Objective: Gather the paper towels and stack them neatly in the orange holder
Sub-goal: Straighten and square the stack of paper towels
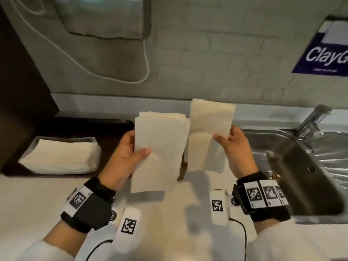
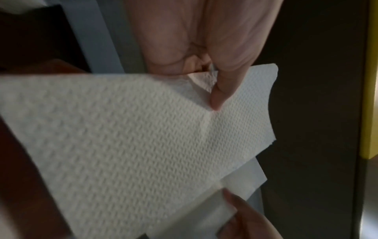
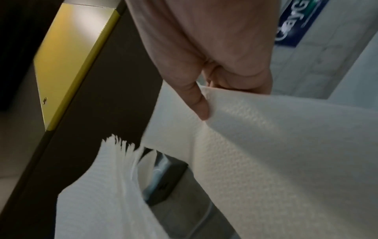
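Blue wall sign with white lettering [image 1: 323, 53]: cut off at right edge, small print illegible. Steel tap [image 1: 312, 117]: blurred. Fingers behind held cream paper towels [image 1: 160, 147]: hidden.

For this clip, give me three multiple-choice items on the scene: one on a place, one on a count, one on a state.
1. Where is the sink?
A. right of the hands
B. left of the hands
C. behind the person

2. How many bundles of paper towels are held up?
A. one
B. two
C. four

3. What is the left hand doing?
A. resting flat on the counter
B. turning the tap
C. gripping a left bundle

Answers: 1 A, the steel basin lies beyond the right hand. 2 B, each hand holds its own, the right bundle beside the left. 3 C, thumb in front, fingers behind the towels.
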Demonstrator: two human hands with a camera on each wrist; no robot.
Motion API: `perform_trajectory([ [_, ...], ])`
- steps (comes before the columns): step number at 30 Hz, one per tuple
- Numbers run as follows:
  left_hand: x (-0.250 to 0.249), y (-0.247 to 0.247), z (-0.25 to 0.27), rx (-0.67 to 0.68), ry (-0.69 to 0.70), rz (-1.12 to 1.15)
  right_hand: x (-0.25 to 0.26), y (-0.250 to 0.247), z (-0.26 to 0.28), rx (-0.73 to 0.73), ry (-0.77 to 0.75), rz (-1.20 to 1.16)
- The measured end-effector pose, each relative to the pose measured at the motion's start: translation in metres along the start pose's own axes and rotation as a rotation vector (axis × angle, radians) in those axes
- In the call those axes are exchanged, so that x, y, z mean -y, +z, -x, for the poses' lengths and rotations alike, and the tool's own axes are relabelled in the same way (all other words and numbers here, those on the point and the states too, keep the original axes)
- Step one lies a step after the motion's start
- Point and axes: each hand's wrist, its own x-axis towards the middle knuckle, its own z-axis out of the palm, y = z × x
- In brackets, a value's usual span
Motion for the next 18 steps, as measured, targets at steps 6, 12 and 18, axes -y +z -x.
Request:
perform_trajectory([
  [6,-0.029,-0.034,-0.055,0.147,0.12,0.023,0.023,0.101,-0.039,0.127,-0.042,-0.193],
  [12,0.006,-0.06,-0.083,0.021,-0.061,0.025,-0.009,0.152,-0.036,0.143,0.09,-0.142],
  [18,0.037,-0.063,-0.091,-0.014,-0.118,0.06,-0.039,0.161,-0.04,0.321,0.137,-0.067],
])
